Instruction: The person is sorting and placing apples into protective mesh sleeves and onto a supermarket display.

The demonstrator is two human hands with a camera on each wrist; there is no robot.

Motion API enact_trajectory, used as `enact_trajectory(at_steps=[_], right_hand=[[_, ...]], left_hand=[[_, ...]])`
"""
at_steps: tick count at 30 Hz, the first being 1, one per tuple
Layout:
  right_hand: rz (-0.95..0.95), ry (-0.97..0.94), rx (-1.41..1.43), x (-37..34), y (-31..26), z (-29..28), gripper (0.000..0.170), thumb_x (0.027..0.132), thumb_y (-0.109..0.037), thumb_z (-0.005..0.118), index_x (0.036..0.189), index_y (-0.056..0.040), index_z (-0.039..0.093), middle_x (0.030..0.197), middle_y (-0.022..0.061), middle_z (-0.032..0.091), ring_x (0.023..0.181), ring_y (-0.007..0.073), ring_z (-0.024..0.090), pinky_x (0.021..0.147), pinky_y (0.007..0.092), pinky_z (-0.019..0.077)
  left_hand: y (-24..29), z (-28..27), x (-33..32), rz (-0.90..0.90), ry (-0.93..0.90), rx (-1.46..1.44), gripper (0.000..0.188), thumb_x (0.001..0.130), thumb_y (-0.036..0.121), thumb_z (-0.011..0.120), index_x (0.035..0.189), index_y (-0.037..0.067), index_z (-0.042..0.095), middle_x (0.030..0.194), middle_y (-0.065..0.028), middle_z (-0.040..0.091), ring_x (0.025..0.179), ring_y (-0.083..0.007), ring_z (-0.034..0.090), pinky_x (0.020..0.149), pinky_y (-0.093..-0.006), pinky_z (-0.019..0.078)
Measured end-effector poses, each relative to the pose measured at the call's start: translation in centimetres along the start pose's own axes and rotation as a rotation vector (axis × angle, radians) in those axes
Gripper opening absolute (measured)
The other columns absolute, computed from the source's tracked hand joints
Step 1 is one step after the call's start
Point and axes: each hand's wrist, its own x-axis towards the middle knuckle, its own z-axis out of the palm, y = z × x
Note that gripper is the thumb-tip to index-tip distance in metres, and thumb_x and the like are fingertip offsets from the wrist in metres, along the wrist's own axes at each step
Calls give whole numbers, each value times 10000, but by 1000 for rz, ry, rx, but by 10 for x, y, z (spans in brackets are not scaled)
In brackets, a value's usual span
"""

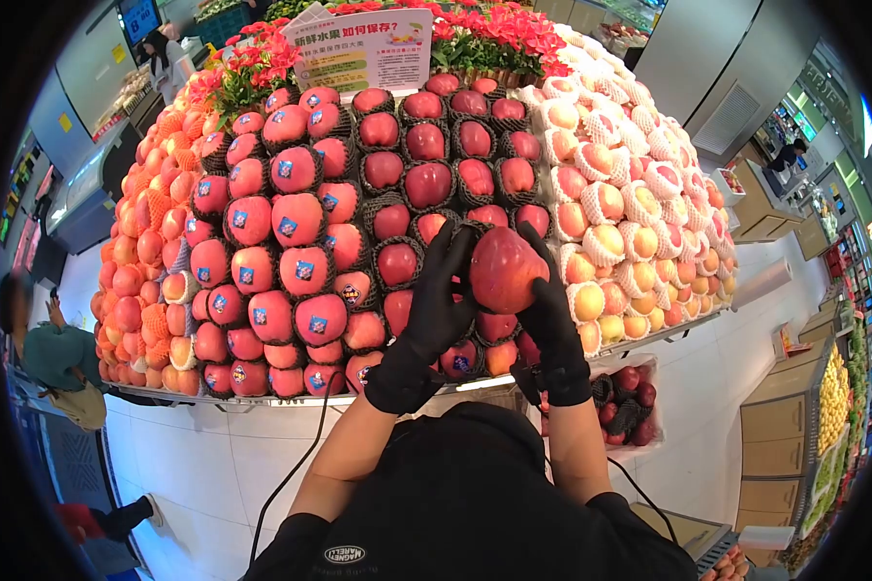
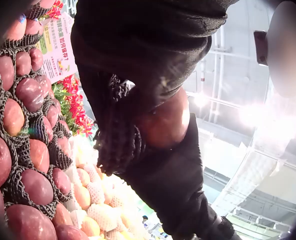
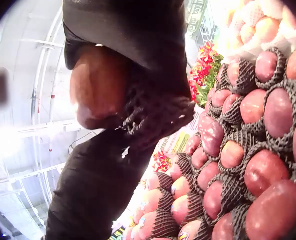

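Observation:
Between my two black-gloved hands is a large dark red apple (image 1: 506,271), raised over the front of the fruit display. My left hand (image 1: 443,295) grips its left side, and my right hand (image 1: 550,315) holds the other side with the thumb across the lower right. A black foam net (image 2: 120,142) sits around the far side of the apple, bunched under the fingers; the right wrist view shows the same net (image 3: 150,110) against the apple (image 3: 99,87). The gloves hide part of both net and fruit.
Rows of red apples (image 1: 426,184) in black nets fill the display, with blue-stickered apples (image 1: 297,218) to the left and white-netted fruit (image 1: 639,203) to the right. A printed sign (image 1: 363,50) and red flowers (image 1: 504,44) stand behind. A bag of apples (image 1: 630,405) lies below right.

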Motion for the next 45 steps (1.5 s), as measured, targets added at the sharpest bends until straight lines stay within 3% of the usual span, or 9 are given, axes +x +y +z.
enact_trajectory(at_steps=[3,6,9,21,29,35,37,40,45], right_hand=[[-52,-63,-235,5,1,-29,984,716,-243,715,1530,-73,191,1526,150,285,1404,282,307,1153,391,271],[-72,-99,-438,8,-1,-39,1040,685,-256,767,1528,-61,191,1534,148,274,1421,278,269,1165,392,234],[53,-45,-444,7,-12,-28,1048,677,-240,787,1522,-48,197,1526,148,286,1415,270,275,1152,390,259],[134,22,-623,16,-5,-16,1045,662,-249,843,1483,-8,242,1449,176,372,1334,271,392,1080,386,376],[-77,52,-805,24,10,-17,1102,622,-290,877,1469,-6,233,1432,200,379,1310,290,420,1063,409,402],[-127,68,-713,24,6,-20,1130,589,-291,892,1467,-12,238,1423,197,387,1313,292,415,1067,408,398],[-159,68,-702,25,8,-18,1119,591,-283,893,1464,-10,249,1423,196,386,1313,290,414,1070,405,396],[-116,72,-690,23,10,-11,1080,595,-279,894,1449,-4,293,1419,193,396,1310,281,417,1070,399,394],[-26,78,-518,18,7,-5,726,815,-226,740,1407,-1,387,1365,144,475,1250,224,471,1001,345,436]], left_hand=[[9,-6,2,21,-40,-2,862,673,-101,630,1469,100,366,1543,-173,259,1390,-312,353,881,-328,511],[8,-6,5,101,-52,153,849,679,-81,617,1470,100,367,1546,-173,257,1401,-333,329,906,-340,488],[25,-10,7,167,-21,189,858,647,-137,528,1460,95,380,1523,-205,276,1412,-393,289,1046,-403,408],[-2,-19,8,108,-93,195,760,673,-139,411,1409,46,446,1464,-189,383,1405,-332,324,1144,-393,288],[-5,-22,2,5,-78,55,693,751,-37,554,1423,26,395,1417,-156,429,1289,-277,434,1064,-373,376],[-12,-24,3,-389,-100,-486,695,810,40,662,1434,11,357,1382,-132,463,1203,-235,516,1003,-358,442],[-12,-23,4,-383,-180,-378,706,829,66,698,1437,6,345,1370,-124,475,1174,-221,543,983,-353,464],[-26,-16,-1,-291,-112,-285,688,848,141,690,1430,-2,353,1359,-126,490,1208,-212,515,1007,-358,445],[-48,-12,-10,-393,1,-575,650,863,124,641,1431,3,348,1358,-125,488,1222,-213,500,1018,-363,438]])
